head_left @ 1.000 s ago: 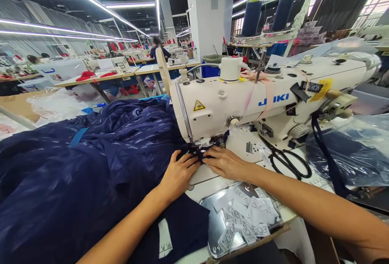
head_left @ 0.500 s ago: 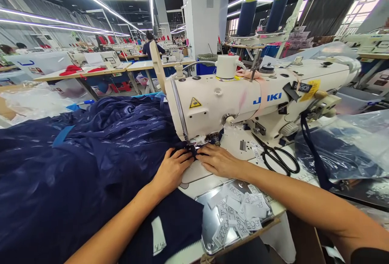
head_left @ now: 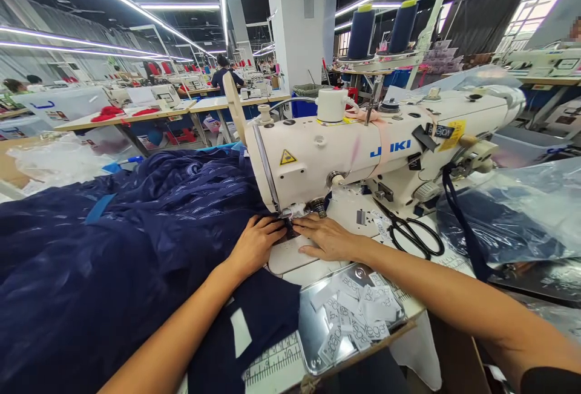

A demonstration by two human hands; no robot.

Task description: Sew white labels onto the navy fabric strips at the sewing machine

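A white sewing machine [head_left: 313, 158] stands before me, its needle area low at its left end. My left hand [head_left: 256, 244] lies with fingers stretched flat on the navy fabric [head_left: 181, 249], fingertips just left of the presser foot. My right hand [head_left: 329, 238] rests flat on the right side of the foot, its thumb apart from the fingers. A small dark strip of cloth shows between both sets of fingertips, by the foot. The needle itself is hard to make out. A white paper slip [head_left: 240, 332] lies on the fabric's near part.
A metal tray [head_left: 308, 345] of loose printed labels sits at the table's near edge. Black-handled scissors [head_left: 415, 236] lie right of the machine bed. Further right is a clear plastic bag [head_left: 499, 224] with navy cloth inside. A measuring tape [head_left: 276, 361] runs along the front edge.
The navy fabric's near part has shifted, uncovering more of the measuring tape. My right thumb has spread away from its fingers. The view has shifted slightly; both hands stay by the presser foot.
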